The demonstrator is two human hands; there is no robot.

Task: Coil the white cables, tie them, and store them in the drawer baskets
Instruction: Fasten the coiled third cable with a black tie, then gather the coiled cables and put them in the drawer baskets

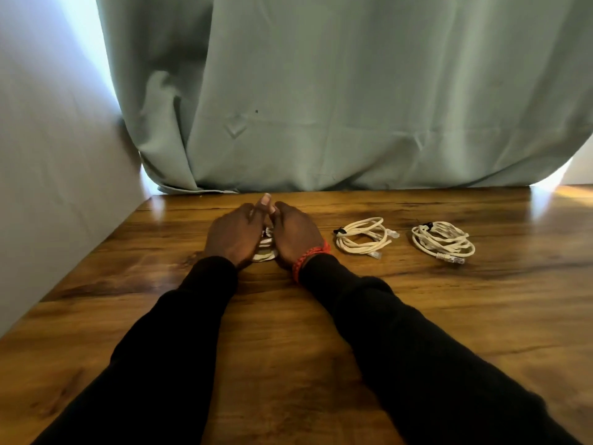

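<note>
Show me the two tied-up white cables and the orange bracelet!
Middle coiled cable point(364, 237), head view: on its looped strands.
Far-right coiled cable point(444, 239), head view: on its bundled loops.
Orange bracelet point(308, 258), head view: on the braid at the wrist.

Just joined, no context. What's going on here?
A person is working on a white cable coil on the wooden table, with the left hand and right hand cupped around it, hiding most of it. To its right lie two coiled cables, each with a dark tie. No drawer is in view.

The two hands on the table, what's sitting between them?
Between the left hand and right hand, the head view shows a white cable coil, mostly hidden.
</note>
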